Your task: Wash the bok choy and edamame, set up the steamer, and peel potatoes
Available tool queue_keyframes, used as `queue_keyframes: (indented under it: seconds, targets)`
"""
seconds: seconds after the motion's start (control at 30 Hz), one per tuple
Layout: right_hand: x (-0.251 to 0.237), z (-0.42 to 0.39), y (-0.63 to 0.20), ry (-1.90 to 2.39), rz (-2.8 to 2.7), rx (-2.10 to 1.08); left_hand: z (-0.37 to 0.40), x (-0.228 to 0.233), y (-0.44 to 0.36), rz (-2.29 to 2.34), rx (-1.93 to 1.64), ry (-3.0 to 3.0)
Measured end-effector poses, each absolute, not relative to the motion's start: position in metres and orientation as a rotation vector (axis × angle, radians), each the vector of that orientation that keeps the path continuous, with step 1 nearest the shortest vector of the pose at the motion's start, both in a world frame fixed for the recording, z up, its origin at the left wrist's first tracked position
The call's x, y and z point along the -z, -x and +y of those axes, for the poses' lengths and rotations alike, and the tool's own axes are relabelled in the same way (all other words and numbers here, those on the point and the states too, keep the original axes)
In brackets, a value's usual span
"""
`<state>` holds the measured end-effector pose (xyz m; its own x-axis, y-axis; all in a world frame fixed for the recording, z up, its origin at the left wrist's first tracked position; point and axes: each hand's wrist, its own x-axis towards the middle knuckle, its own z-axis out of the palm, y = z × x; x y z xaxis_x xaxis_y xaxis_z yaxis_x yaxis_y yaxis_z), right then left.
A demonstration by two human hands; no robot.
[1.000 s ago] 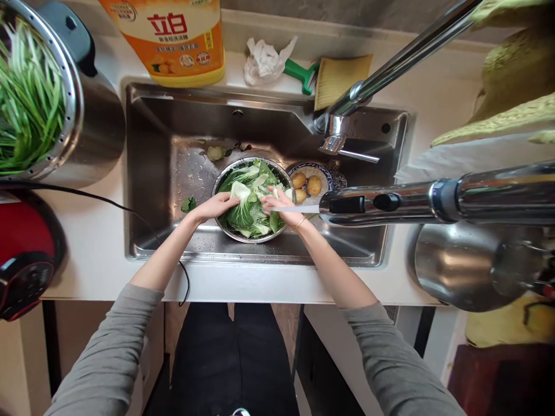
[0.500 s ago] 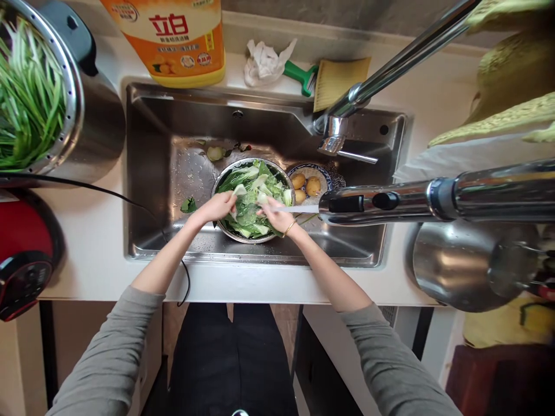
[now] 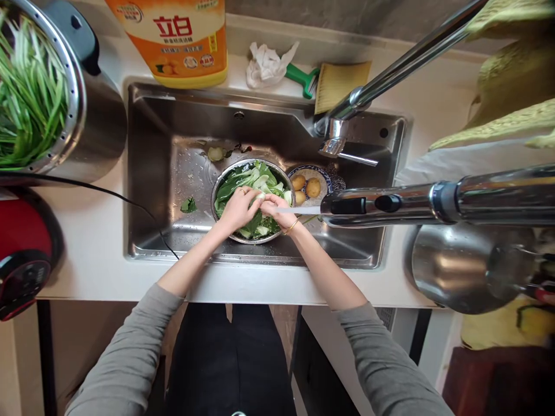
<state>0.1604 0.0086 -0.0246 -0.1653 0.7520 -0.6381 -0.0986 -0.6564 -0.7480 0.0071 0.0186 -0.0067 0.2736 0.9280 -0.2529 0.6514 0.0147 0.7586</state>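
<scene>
A metal bowl (image 3: 214, 199) full of leafy greens (image 3: 264, 179), which look like bok choy, stands in the steel sink (image 3: 150, 156). Over its near side my left hand (image 3: 238, 209) and my right hand (image 3: 280, 212) meet, fingertips close together. Both are closed around a pale bok choy stalk (image 3: 261, 197), mostly hidden by the fingers. Water (image 3: 299, 210) runs sideways from the faucet spout (image 3: 368, 207) onto my right hand. Right of the bowl, several potatoes (image 3: 313, 187) lie on a blue-rimmed plate (image 3: 328, 175).
Vegetable scraps (image 3: 215, 153) and a loose leaf (image 3: 188, 205) lie in the sink. Left stands a pot (image 3: 97, 127) of long green stalks. Behind are a detergent jug (image 3: 186, 52), a crumpled tissue (image 3: 269, 65), a green peeler (image 3: 303, 80) and a yellow sponge cloth (image 3: 340, 85).
My left hand has moved right, from the bowl's left side to meet my right hand. My right hand stays nearly in place under the water. The leafy pieces between them have shifted.
</scene>
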Motion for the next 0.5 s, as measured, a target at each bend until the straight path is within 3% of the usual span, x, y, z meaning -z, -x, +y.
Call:
queue_keyframes:
  seconds: [0.23, 0.5]
  targets:
    - [0.026, 0.008, -0.169, 1.483, -1.119, -1.841, 0.033, 0.020, 0.010, 1.103, -0.398, -1.113]
    - [0.023, -0.001, -0.154, 1.672, -1.448, -1.409, 0.027, 0.008, 0.002, 1.500, -0.354, -0.998]
